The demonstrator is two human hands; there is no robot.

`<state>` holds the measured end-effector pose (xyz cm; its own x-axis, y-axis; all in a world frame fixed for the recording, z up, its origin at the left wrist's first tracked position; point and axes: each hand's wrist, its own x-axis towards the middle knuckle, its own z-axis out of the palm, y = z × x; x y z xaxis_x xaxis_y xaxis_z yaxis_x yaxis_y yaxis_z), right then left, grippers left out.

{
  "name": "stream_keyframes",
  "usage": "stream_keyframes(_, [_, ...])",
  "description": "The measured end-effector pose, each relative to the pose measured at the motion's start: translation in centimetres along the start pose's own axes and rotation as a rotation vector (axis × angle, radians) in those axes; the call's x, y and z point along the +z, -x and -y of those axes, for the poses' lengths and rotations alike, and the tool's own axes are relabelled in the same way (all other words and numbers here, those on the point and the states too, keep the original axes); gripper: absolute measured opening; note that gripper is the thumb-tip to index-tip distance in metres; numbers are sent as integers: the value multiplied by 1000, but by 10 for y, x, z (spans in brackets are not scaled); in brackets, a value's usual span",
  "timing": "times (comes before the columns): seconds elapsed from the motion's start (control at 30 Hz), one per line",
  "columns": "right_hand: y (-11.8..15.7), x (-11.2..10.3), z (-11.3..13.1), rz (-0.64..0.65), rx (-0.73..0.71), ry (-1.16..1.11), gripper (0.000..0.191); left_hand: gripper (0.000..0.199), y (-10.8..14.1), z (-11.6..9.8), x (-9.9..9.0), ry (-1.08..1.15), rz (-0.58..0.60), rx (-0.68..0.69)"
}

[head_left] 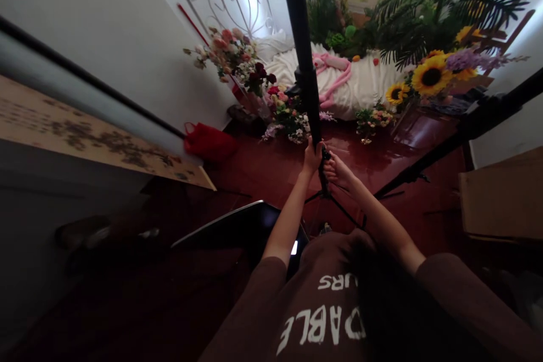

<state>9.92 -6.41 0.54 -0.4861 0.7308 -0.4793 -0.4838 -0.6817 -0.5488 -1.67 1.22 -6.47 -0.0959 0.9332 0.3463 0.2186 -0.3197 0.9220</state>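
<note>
A black tripod stand (311, 96) rises upright in the middle of the head view, its legs spread on the red floor below my hands. My left hand (313, 155) is wrapped round the pole from the left. Just right of it, my right hand (334, 168) is closed at a black knob on the pole; the fingers hide part of the knob. The two hands are close together at about the same height.
A second black stand (449, 141) slants along the right side. Flower bunches (291, 119), sunflowers (430, 75) and a white-covered bed (360, 87) lie ahead. At left are a red bag (210, 142) and a long printed panel (106, 138); a cardboard box (503, 198) is at right.
</note>
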Motion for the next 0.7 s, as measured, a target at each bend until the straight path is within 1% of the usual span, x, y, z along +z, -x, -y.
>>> stream_keyframes(0.07, [-3,-1,0,-29,-27,17,51,57,-1,0,-1,11,22,-1])
stream_keyframes(0.17, [-8,-2,-3,-146,-130,134,47,54,-3,1,-2,47,60,5])
stream_keyframes(0.23, [-9,-4,-6,-256,-294,290,42,52,-3,1,-3,61,60,17])
stream_keyframes(0.33, [-3,-9,-5,-409,-628,674,35,49,-3,2,-3,65,53,50])
stream_keyframes(0.37, [0,-11,-3,-438,-708,809,33,47,-3,3,-3,68,54,55])
stream_keyframes(0.4, [4,-12,-1,-448,-758,930,31,46,-3,3,-3,71,54,54])
stream_keyframes(0.47, [11,-11,8,-442,-835,1083,27,43,-2,4,-3,79,55,44])
stream_keyframes(0.5, [14,-7,13,-433,-894,1120,28,42,-2,5,-2,82,54,36])
stream_keyframes(0.57, [16,7,29,-415,-1076,1162,40,40,-2,7,-1,86,48,21])
stream_keyframes(0.63, [12,30,48,-381,-1280,1222,58,40,-2,8,0,86,23,9])
stream_keyframes(0.7, [3,57,70,-330,-1424,1345,69,41,-2,7,1,86,3,5])
